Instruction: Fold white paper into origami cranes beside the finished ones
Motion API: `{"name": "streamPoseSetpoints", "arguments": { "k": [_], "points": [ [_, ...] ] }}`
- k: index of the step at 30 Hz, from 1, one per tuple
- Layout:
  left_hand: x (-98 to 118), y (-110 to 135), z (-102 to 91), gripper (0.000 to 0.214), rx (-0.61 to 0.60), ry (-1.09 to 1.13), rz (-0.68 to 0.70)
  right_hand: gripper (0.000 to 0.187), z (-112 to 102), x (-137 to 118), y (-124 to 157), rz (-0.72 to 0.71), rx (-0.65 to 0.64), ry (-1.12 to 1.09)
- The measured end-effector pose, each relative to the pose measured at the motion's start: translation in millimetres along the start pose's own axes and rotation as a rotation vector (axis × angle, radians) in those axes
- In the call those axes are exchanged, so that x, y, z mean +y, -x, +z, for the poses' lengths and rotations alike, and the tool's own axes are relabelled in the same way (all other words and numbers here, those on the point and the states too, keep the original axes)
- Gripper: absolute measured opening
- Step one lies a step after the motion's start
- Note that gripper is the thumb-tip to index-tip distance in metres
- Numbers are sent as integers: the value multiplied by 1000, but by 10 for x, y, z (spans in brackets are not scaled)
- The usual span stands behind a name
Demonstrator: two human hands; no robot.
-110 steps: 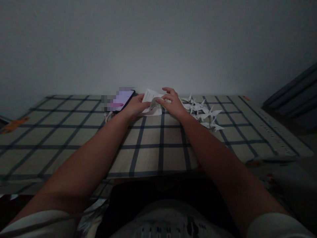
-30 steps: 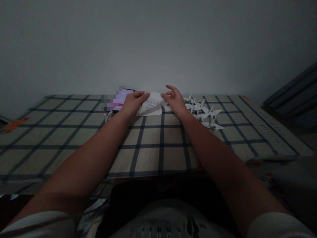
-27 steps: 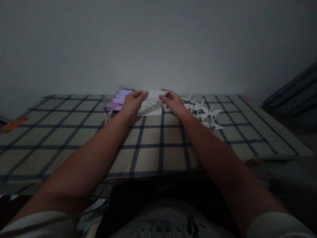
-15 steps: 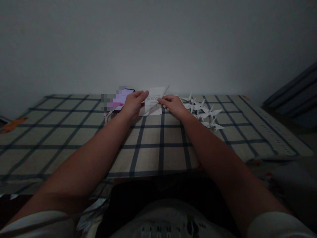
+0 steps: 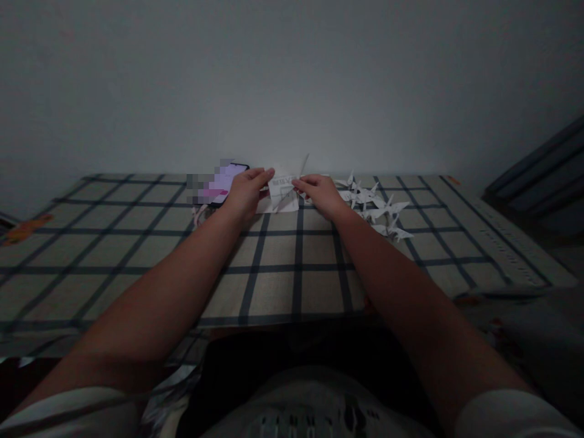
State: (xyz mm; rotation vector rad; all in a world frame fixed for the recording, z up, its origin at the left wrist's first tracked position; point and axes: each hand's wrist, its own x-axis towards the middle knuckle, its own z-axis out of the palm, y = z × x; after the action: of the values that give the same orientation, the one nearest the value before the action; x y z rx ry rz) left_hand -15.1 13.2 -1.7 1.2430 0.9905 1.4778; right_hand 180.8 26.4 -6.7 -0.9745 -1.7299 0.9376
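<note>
Between my two hands is a creased sheet of white paper (image 5: 283, 190) with printed characters on it. My left hand (image 5: 249, 190) pinches its left edge, thumb on top. On the other side, my right hand (image 5: 319, 191) grips the right edge between thumb and fingertips. A thin part of the sheet sticks up behind the right fingertips. More white paper (image 5: 288, 205) lies flat on the cloth just beneath; whether it is a separate piece I cannot tell. Several folded paper cranes (image 5: 387, 216) sit just right of my right hand.
A lit phone (image 5: 225, 182), partly blurred out, lies beside my left hand. Blue-and-beige checked cloth (image 5: 274, 292) covers the table, which meets a grey wall (image 5: 292, 79) at the back. An orange object (image 5: 27, 230) rests at the far left.
The upper part of the held paper has tipped, so it now looks narrower and its raised corner shows as a thin strip. Both hands have stayed nearly in place.
</note>
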Motion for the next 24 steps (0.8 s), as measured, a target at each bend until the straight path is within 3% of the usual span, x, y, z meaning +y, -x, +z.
{"name": "streamPoseSetpoints", "arguments": {
  "k": [6,12,24],
  "points": [
    [-6,-28,-17,29,63,-22,-23,33,-1,19,-5,-23,-5,19],
    [-11,-60,-41,32,49,-23,25,26,24,25,-26,49,14,-138],
    [21,-31,-42,30,14,-51,44,27,6,81,-49,47,65,-267]
  ]
}}
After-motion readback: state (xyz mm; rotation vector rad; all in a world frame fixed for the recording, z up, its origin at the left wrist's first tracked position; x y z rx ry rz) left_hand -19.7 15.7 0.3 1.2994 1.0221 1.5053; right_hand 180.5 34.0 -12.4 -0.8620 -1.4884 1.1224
